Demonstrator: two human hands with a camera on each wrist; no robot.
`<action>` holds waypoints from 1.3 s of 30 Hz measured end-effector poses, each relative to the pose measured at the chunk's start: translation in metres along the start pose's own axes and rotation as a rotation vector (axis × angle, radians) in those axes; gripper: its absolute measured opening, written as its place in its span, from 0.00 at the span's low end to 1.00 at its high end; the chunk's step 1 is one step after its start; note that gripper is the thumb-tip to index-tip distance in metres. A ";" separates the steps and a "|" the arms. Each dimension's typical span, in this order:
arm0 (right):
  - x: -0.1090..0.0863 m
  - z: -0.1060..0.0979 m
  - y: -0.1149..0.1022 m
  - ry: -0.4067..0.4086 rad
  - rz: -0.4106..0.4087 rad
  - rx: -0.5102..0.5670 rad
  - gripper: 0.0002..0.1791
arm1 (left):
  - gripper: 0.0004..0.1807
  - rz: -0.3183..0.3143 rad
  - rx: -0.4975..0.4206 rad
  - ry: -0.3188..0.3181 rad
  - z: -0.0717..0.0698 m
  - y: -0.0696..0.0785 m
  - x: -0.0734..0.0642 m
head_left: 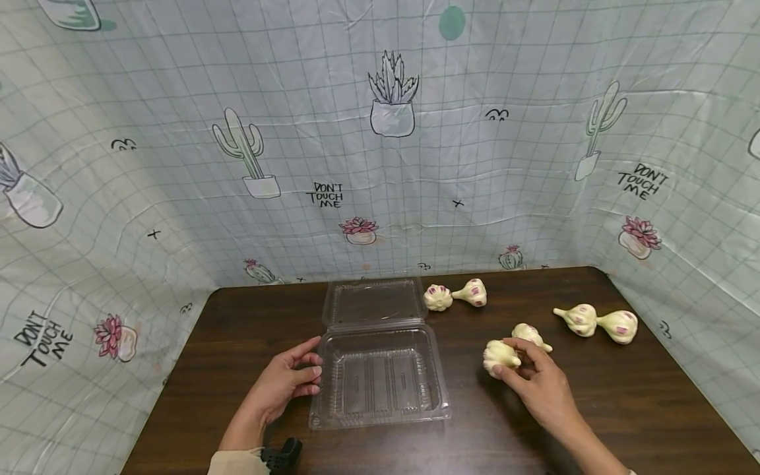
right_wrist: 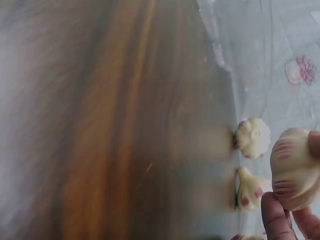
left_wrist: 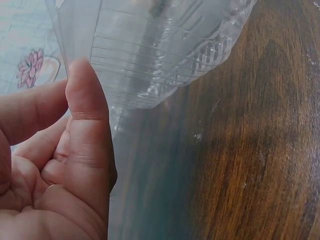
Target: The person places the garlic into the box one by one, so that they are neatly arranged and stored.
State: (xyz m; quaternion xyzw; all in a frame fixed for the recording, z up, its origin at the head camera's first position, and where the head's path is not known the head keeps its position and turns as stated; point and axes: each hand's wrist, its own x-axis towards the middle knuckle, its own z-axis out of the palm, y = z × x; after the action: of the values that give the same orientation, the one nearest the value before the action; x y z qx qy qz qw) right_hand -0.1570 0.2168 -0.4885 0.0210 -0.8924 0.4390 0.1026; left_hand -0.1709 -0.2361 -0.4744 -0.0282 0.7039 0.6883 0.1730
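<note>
A clear plastic clamshell container [head_left: 380, 417] stands on the table with its lid [head_left: 375, 305] folded back. My left hand [head_left: 285, 379] pinches the container's left rim; the left wrist view has the thumb [left_wrist: 87, 100] against the plastic wall. To the right of the container, my right hand [head_left: 537, 379] holds a garlic bulb [head_left: 497, 356] above the table between thumb and fingers. This bulb, pale with purple streaks, also shows in the right wrist view [right_wrist: 290, 170]. Just behind it lies another garlic bulb [head_left: 528, 334], partly covered by the hand.
Two garlic bulbs [head_left: 438, 298] lie beside the lid at the back. Two more bulbs [head_left: 617, 326] are at the right side of the dark wooden table [head_left: 237, 330]. A patterned curtain [head_left: 297, 152] surrounds the table's back and sides.
</note>
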 end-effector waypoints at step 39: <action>0.038 0.104 -0.128 -0.220 -0.125 0.179 0.17 | 0.38 0.015 -0.015 0.014 0.004 0.000 0.000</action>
State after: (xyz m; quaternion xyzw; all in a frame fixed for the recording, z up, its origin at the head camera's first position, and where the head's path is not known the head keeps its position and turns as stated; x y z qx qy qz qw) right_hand -0.1948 0.0584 -0.4427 0.1334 -0.8525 0.5045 0.0291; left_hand -0.1704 -0.2322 -0.4741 -0.0290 0.7002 0.6946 0.1627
